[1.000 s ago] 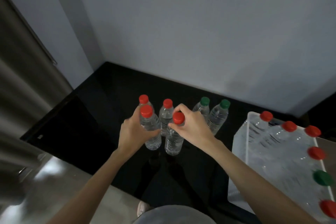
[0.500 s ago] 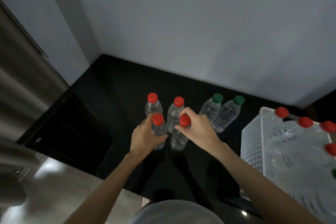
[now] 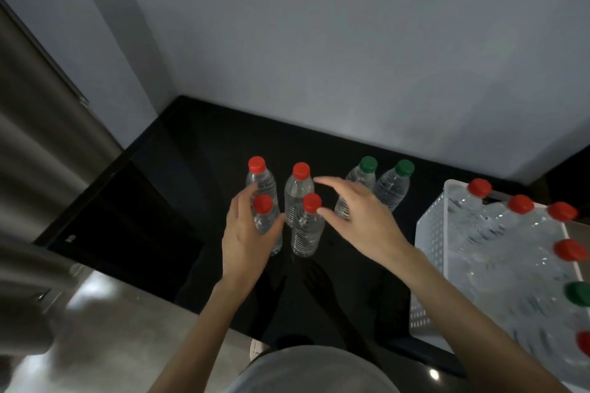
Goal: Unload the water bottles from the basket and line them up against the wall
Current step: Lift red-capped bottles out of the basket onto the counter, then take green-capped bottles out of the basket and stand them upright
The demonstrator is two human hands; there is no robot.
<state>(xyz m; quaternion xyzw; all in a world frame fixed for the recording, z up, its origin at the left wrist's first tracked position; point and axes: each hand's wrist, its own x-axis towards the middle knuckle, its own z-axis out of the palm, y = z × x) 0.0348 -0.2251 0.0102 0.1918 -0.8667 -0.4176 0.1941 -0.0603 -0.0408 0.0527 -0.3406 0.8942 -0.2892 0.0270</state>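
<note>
The white basket (image 3: 429,252) is holding capped bottles; 6 are standing on the black desk (image 3: 178,201). Left hand (image 3: 245,239) is gripping a red-capped bottle (image 3: 266,220); right hand (image 3: 360,217) fingers are spread open.

The black glossy countertop (image 3: 198,201) is running from my body back to the grey wall, and it is carrying six clear water bottles standing upright. Two red-capped bottles, the back left one (image 3: 259,180) and the back middle one (image 3: 297,190), are standing in a rear row, with two green-capped bottles (image 3: 362,176) and (image 3: 394,187) sitting just beside each other to their right. Two more red-capped bottles, the front left one (image 3: 265,222) and the front right one (image 3: 307,230), are standing directly in front of the rear reds. A white plastic basket (image 3: 429,242) is resting on the counter's right side.
</note>
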